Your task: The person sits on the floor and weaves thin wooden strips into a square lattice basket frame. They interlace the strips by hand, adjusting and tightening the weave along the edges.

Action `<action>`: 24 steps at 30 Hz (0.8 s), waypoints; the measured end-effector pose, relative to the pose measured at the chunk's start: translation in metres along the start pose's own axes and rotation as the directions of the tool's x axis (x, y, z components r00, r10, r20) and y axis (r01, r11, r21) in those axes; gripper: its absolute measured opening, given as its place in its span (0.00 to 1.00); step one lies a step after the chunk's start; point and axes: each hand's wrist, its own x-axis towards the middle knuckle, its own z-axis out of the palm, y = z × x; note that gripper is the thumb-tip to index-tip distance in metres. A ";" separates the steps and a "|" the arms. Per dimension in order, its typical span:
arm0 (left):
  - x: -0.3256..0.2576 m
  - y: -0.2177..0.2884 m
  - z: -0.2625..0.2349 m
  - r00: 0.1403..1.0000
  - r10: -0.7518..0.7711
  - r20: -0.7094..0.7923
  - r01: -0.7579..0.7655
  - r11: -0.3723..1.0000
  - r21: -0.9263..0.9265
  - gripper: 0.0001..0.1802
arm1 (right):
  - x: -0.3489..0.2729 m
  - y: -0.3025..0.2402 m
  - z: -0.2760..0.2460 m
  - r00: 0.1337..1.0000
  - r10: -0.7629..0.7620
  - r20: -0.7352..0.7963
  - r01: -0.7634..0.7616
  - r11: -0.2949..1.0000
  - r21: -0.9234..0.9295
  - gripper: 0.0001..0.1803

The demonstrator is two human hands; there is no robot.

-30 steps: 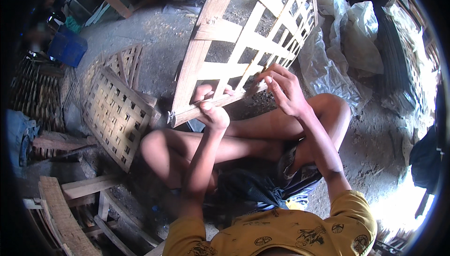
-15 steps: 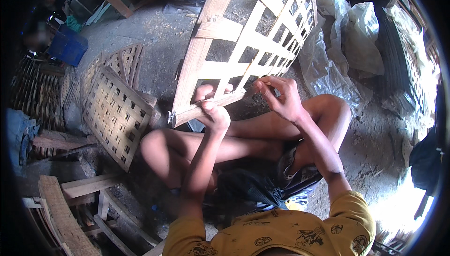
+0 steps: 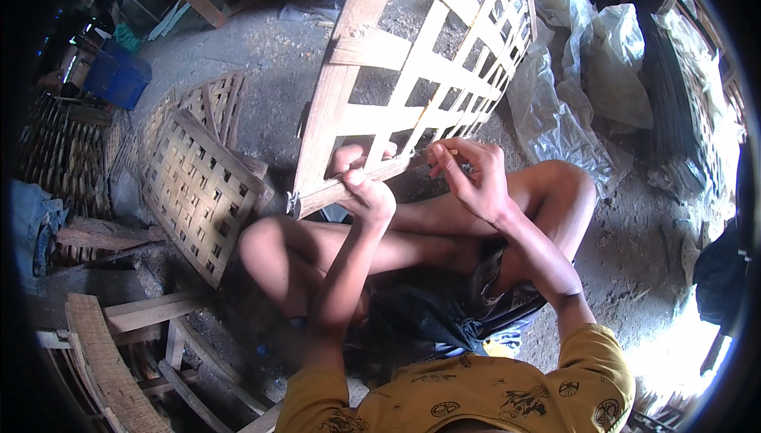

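Observation:
A large woven panel of pale, flat bamboo-like strips (image 3: 384, 120) in a wooden frame stands tilted up before me. My left hand (image 3: 366, 187) is wrapped round the frame's near lower rail (image 3: 319, 195), with the thumb on the near side and the fingers reaching through the lattice openings. Just right of it, my right hand (image 3: 477, 179) is closed in a pinch at the same rail. Something thin, with a small yellowish end, shows at its fingertips; its kind is too small to make out. A twist of thin tie sits at the rail's left corner.
Finished-looking woven panels (image 3: 202, 195) lie on the floor to the left. Wooden frame pieces (image 3: 111, 362) are at lower left. A blue crate (image 3: 119, 76) stands far left. Crumpled clear plastic sheeting (image 3: 555, 116) lies at right, beside a stack of dark sheets (image 3: 674, 92).
My right hand has shifted slightly down, its fingers still pinched near the rail. The left hand keeps its hold, and the panel has barely moved.

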 end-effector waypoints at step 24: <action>-0.002 0.001 0.003 1.000 0.023 0.001 -0.023 1.000 0.000 0.36 | -0.006 -0.016 0.004 0.998 -0.066 -0.019 0.067 0.996 0.064 0.12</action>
